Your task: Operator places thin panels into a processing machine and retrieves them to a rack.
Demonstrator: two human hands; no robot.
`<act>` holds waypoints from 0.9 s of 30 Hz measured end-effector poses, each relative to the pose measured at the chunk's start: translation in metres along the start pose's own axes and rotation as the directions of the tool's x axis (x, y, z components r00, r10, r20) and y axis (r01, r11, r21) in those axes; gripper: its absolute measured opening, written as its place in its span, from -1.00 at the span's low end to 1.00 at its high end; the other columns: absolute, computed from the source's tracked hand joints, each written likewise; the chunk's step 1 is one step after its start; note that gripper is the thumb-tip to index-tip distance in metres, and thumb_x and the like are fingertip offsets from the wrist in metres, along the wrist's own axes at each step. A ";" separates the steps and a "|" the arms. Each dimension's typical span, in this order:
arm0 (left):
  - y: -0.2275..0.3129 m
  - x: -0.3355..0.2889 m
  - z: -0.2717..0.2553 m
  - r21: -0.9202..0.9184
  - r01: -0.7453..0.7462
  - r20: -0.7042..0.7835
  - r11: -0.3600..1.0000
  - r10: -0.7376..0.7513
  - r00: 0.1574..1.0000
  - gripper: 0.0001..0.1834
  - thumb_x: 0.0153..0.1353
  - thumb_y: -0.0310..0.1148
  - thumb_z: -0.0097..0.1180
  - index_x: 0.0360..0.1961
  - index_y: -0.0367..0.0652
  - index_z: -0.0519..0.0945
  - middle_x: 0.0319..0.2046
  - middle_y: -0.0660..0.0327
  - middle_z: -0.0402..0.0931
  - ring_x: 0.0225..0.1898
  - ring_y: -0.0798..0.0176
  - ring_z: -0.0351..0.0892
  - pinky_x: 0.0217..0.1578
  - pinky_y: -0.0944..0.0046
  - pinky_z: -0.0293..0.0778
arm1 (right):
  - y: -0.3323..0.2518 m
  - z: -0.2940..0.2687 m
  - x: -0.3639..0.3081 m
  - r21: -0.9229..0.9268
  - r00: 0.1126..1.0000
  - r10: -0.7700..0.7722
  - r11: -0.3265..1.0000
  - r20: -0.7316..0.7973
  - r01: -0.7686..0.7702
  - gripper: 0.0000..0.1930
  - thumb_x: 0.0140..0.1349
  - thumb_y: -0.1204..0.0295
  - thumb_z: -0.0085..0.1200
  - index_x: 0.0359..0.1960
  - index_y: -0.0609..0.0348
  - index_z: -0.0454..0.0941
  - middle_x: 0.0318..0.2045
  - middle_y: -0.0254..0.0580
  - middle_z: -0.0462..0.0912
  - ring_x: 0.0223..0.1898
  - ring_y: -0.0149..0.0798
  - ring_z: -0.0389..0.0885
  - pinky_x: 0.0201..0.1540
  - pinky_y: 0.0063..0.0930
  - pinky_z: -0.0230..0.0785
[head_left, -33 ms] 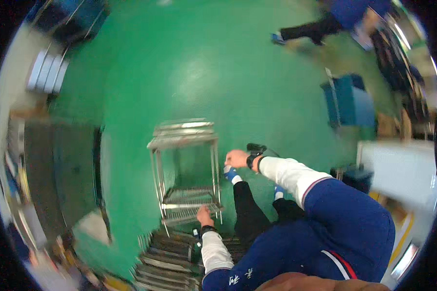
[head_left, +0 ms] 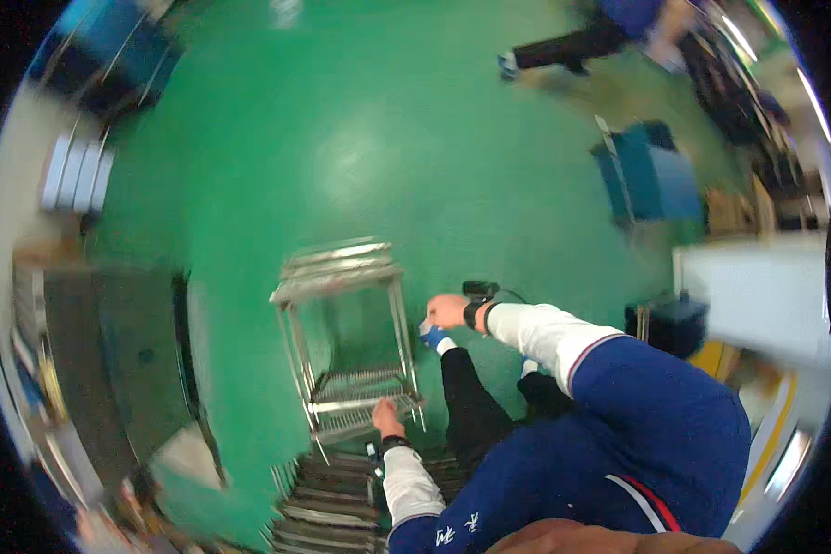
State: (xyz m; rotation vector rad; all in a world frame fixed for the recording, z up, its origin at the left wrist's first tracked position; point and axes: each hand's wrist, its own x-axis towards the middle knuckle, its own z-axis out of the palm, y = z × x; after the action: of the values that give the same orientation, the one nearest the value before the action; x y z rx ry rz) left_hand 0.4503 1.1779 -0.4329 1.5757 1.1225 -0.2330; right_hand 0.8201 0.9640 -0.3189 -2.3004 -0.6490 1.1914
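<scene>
Green glossy floor [head_left: 277, 157] lies under and around the silver metal rack [head_left: 337, 284], which is the landmark. The rack stands upright ahead of the person, its lower level formed by a slatted metal shelf [head_left: 355, 406]. Left of the rack is a dark grey, flat-faced panel [head_left: 111, 351], blurred. Well to the right of the rack is a white flat surface [head_left: 757, 291]. A stack of dark slatted pieces [head_left: 328, 512] lies on the person's side of the rack. A blue box [head_left: 660, 175] sits beyond the rack, to its right.

The left hand [head_left: 388, 418] appears at the rack's lower front right corner; contact, finger opening and any held item cannot be determined. The right hand [head_left: 448, 311] is just right of the rack, fingers curled; whether they enclose anything cannot be determined. A black wristband [head_left: 471, 316] is on the right wrist.
</scene>
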 end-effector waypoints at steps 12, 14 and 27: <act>0.173 -0.096 0.137 -0.071 0.163 0.500 0.984 -0.106 0.860 -0.78 0.28 -0.25 0.00 -0.21 -0.17 0.48 -0.34 0.12 0.60 -0.44 0.19 0.58 -0.60 0.33 0.28 | 0.248 0.035 -0.376 0.393 0.825 0.496 0.840 -0.273 -0.375 -0.63 0.00 0.19 0.01 -0.51 0.31 0.64 -0.49 0.17 0.63 -0.36 0.16 0.63 -0.27 -0.01 0.46; 0.198 -0.127 0.186 0.094 0.307 0.442 0.947 -0.316 0.840 -0.77 0.28 -0.30 -0.09 -0.15 -0.23 0.40 -0.23 0.05 0.49 -0.24 0.05 0.50 -0.27 0.16 0.45 | 0.277 0.053 -0.432 0.479 0.766 0.568 0.785 -0.303 -0.393 -0.63 0.04 0.16 0.02 -0.50 0.29 0.63 -0.49 0.15 0.63 -0.37 0.15 0.62 -0.28 0.00 0.44; 0.266 -0.372 0.582 0.416 -0.296 0.879 0.860 -0.296 0.374 -0.60 0.27 -0.23 0.08 -0.01 -0.33 0.45 -0.18 0.02 0.59 -0.28 0.14 0.63 -0.32 0.25 0.51 | 0.444 0.337 -0.777 0.754 0.051 0.969 0.222 -0.244 -0.619 -0.83 0.01 0.31 0.10 -0.41 0.08 0.62 -0.53 -0.06 0.58 -0.32 0.03 0.62 -0.31 -0.06 0.46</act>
State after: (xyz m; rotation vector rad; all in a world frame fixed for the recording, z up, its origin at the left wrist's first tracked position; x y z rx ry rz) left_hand 0.6882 0.5126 -0.2131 1.4769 0.0811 -1.3799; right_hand 0.2259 0.2158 -0.2785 -2.2984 1.4331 0.4888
